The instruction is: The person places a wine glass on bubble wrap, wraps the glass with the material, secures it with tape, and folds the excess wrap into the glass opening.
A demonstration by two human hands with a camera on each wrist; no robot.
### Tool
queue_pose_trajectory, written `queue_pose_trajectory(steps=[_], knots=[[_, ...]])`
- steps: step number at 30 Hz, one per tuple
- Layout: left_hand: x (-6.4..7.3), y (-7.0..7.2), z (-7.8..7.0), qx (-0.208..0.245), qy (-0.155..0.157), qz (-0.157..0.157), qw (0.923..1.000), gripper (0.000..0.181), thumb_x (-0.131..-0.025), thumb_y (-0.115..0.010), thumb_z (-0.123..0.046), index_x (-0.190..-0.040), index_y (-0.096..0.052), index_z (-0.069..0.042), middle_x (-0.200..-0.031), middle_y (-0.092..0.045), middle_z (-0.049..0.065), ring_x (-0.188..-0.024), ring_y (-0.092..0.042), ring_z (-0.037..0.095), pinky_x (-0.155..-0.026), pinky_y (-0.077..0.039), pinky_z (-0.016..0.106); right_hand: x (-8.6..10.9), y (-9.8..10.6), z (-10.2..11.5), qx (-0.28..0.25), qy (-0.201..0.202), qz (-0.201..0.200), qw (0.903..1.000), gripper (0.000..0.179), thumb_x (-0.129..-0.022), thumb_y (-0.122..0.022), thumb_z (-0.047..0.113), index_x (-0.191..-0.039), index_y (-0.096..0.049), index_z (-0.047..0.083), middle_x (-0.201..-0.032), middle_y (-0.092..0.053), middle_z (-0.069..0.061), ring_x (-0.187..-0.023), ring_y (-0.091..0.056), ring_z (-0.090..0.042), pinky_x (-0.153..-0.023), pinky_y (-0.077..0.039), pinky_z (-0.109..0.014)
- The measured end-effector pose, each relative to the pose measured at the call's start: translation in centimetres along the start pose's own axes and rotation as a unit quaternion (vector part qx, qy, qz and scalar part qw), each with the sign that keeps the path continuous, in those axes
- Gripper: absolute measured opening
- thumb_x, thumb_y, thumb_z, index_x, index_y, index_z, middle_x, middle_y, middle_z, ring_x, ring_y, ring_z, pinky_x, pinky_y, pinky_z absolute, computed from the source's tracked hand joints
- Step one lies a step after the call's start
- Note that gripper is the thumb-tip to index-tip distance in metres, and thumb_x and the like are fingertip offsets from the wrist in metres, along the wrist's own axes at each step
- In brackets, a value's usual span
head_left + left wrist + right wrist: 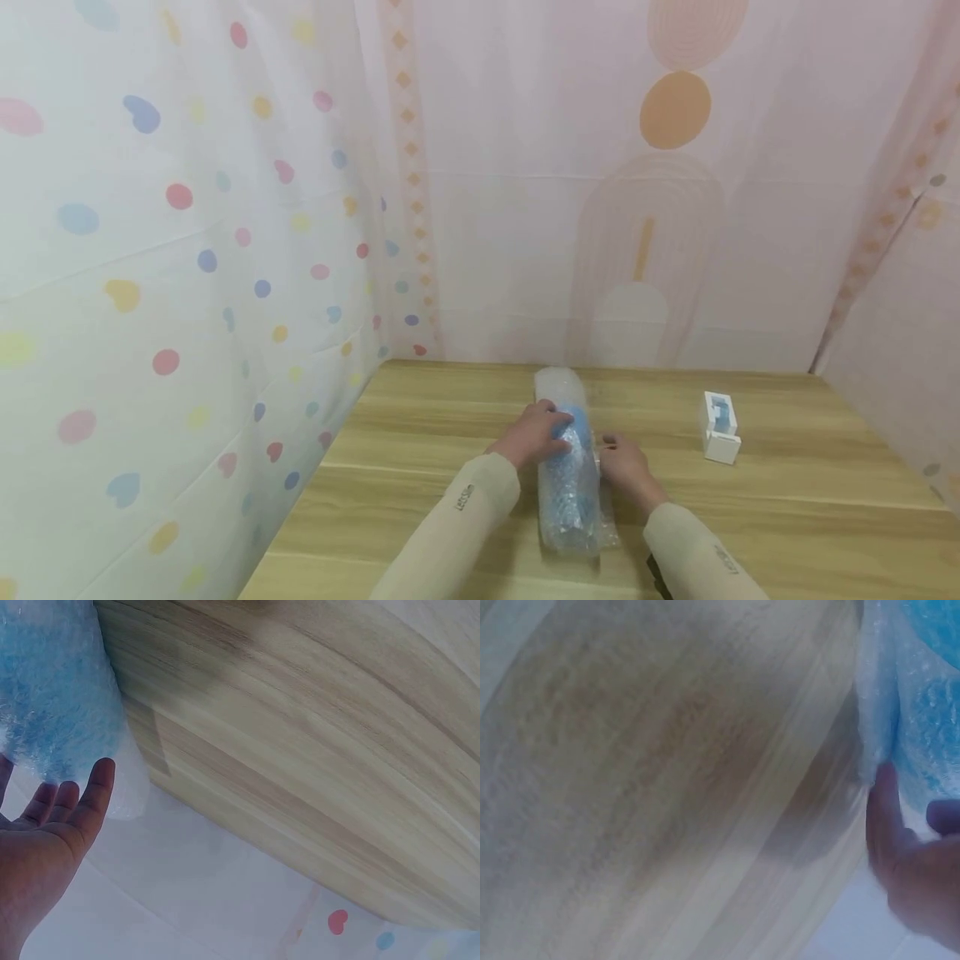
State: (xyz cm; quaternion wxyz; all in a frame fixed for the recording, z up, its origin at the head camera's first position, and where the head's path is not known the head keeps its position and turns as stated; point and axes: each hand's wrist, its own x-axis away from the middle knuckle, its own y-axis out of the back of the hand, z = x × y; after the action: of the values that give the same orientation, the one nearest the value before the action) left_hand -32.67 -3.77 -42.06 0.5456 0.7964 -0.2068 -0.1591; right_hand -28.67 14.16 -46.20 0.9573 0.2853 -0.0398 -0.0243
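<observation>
A blue item wrapped in clear bubble wrap (572,492) lies lengthwise on the wooden table, its far end reaching toward the back edge. From the left side my left hand (534,435) rests on the roll, fingers spread across the top; in the left wrist view its fingers (96,796) lie against the wrap. On the other side, my right hand (626,467) is at the loose edge of the wrap. One fairly straight finger (883,817) touches that edge in the right wrist view, with the thumb apart from it. The blue item's kind is hidden by the wrap.
To the right on the table (810,500) stands a white tape dispenser (722,428) with a light-blue part inside. Patterned curtains hang behind and on both sides. A small dark object (657,575) shows partly beneath the right sleeve.
</observation>
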Motion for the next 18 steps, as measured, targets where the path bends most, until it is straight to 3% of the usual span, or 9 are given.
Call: queue_pose_trajectory(steps=[3, 7, 13, 15, 18], knots=[[0.06, 0.02, 0.07, 0.007, -0.001, -0.001, 1.0, 0.047, -0.094, -0.07, -0.027, -0.139, -0.059, -0.017, -0.14, -0.047, 0.012, -0.13, -0.046, 0.03, -0.105, -0.045, 0.04, 0.08, 0.12, -0.22, 0.026, -0.009, -0.019, 0.9994, 0.048, -0.087, -0.044, 0.003, -0.13, -0.048, -0.018, -0.129, -0.052, -0.038, -0.119, -0.049, -0.054, -0.098, -0.045, -0.058], [0.3, 0.16, 0.27, 0.026, 0.0, -0.004, 0.9997, 0.047, -0.093, -0.07, -0.025, -0.138, -0.059, -0.016, -0.141, -0.047, 0.013, -0.13, -0.046, 0.031, -0.105, -0.044, 0.042, 0.05, 0.28, -0.32, 0.039, -0.019, -0.014, 0.999, 0.044, -0.092, -0.049, 0.008, -0.125, -0.05, -0.02, -0.127, -0.051, -0.04, -0.118, -0.049, -0.055, -0.098, -0.044, -0.059], [0.59, 0.34, 0.47, 0.048, 0.009, 0.003, 0.9988, 0.047, -0.094, -0.07, -0.025, -0.138, -0.058, -0.017, -0.141, -0.046, 0.013, -0.13, -0.045, 0.033, -0.102, -0.047, 0.045, -0.06, 0.0, -0.57, 0.027, -0.005, -0.012, 0.9995, 0.026, -0.091, -0.056, 0.008, -0.102, -0.06, -0.015, -0.094, -0.063, -0.026, -0.087, -0.06, -0.039, -0.074, -0.054, -0.047], [0.61, 0.43, 0.45, 0.05, 0.011, 0.006, 0.9987, 0.047, -0.094, -0.07, -0.025, -0.138, -0.057, -0.017, -0.14, -0.046, 0.012, -0.128, -0.046, 0.032, -0.101, -0.048, 0.045, -0.13, -0.22, -0.73, 0.021, 0.004, -0.012, 0.9997, 0.025, -0.092, -0.056, 0.007, -0.102, -0.063, -0.015, -0.096, -0.064, -0.026, -0.088, -0.062, -0.039, -0.074, -0.055, -0.047], [0.64, 0.62, 0.39, 0.046, 0.012, 0.006, 0.9988, 0.047, -0.093, -0.07, -0.025, -0.138, -0.057, -0.017, -0.138, -0.047, 0.011, -0.126, -0.047, 0.03, -0.1, -0.048, 0.044, -0.18, -0.47, -0.81, 0.019, 0.014, -0.013, 0.9996, 0.03, -0.094, -0.055, 0.007, -0.112, -0.063, -0.016, -0.111, -0.063, -0.033, -0.102, -0.061, -0.046, -0.085, -0.054, -0.052]])
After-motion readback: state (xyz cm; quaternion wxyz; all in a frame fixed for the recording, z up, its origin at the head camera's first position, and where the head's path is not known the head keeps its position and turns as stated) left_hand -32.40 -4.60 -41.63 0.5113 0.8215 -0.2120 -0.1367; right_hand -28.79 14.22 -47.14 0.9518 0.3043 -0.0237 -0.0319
